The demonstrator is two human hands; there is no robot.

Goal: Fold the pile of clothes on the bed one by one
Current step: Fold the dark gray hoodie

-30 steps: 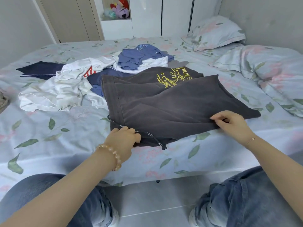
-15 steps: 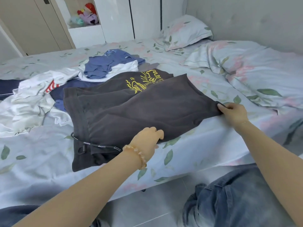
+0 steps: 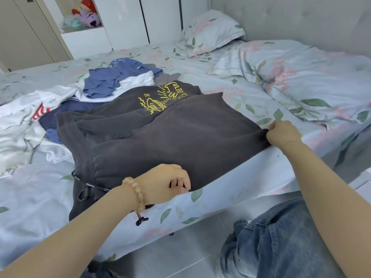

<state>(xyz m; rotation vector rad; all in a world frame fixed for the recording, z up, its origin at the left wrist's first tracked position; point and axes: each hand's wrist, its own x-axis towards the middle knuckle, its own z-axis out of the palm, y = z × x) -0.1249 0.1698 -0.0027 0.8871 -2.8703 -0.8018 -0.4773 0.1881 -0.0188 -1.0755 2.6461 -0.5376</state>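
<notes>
Dark grey shorts (image 3: pixel 170 137) with a yellow print and a black drawstring lie spread on the floral bed (image 3: pixel 30 197) near its front edge. My left hand (image 3: pixel 166 183) grips the shorts' near hem at the bed's edge, fingers curled under the cloth. My right hand (image 3: pixel 282 133) pinches the right corner of the leg hem. Behind the shorts lies the pile of clothes: a white garment with red stripes (image 3: pixel 22 121), a navy piece (image 3: pixel 80 107) and a crumpled blue garment (image 3: pixel 118 77) on top of a white one.
A pillow (image 3: pixel 210 31) and a bunched floral duvet (image 3: pixel 301 77) lie at the back right by the padded headboard. White wardrobes with plush toys (image 3: pixel 84 17) stand behind the bed. My jeans-clad knee (image 3: pixel 281 237) is over the grey tiled floor.
My left hand slid right along the near hem from the drawstring and now grips it. My right hand moved out to the leg's right corner and pinches it. My view swung right.
</notes>
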